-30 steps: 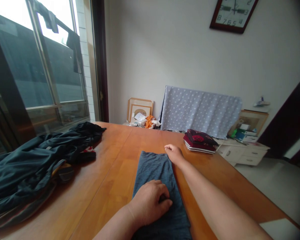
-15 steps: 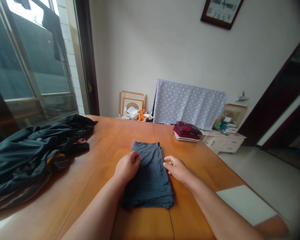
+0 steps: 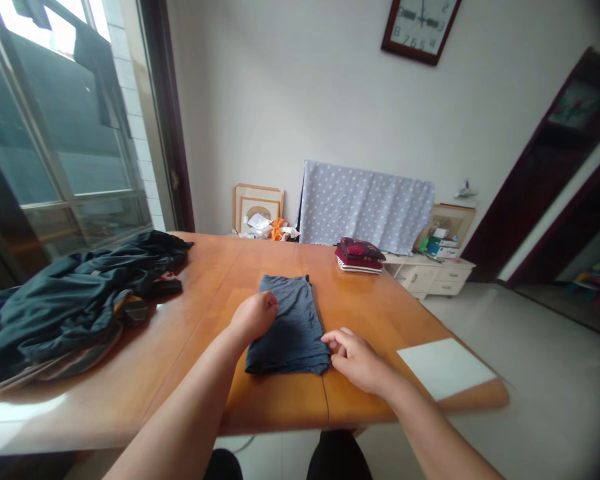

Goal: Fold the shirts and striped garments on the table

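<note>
Blue garment [image 3: 293, 337]: folded flat on table [image 3: 220, 267], twelve o'clock.
Left hand [image 3: 255, 315]: curled at ten o'clock edge; cannot tell if gripping.
Right hand [image 3: 354, 360]: half open, empty, by four o'clock edge.
Dark clothes [image 3: 75, 300]: heaped at nine o'clock.

Left hand [image 3: 256, 316] off middle of cloth [image 3: 295, 333], now at left edge; right hand [image 3: 359, 361] from far to near corner.
</note>
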Available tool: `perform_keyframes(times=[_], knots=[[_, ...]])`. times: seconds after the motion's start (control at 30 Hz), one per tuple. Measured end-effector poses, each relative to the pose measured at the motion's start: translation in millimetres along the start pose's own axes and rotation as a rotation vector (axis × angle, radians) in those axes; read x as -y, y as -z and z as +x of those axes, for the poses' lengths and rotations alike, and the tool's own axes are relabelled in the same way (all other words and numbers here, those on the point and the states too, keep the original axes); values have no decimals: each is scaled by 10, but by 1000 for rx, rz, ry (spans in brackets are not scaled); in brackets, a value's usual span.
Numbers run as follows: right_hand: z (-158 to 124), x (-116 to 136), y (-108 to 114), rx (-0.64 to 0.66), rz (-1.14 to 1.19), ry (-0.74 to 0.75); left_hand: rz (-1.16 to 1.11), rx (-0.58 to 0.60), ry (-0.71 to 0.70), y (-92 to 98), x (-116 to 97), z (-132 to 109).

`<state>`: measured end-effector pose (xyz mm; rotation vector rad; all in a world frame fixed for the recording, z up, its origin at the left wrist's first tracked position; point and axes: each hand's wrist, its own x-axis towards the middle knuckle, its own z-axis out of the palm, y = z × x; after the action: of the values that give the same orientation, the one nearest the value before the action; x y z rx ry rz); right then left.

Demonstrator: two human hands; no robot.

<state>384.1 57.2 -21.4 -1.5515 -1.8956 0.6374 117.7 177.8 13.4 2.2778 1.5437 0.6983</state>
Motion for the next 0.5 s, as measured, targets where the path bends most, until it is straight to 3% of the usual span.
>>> perform_keyframes(times=[0.27,0.5], knots=[[14,-37,-46,-42,-127,112,-129,132,-177,93,-171,-573],[171,-28,9,-93,-56,169,6,91,-240,-14,-160,-871]])
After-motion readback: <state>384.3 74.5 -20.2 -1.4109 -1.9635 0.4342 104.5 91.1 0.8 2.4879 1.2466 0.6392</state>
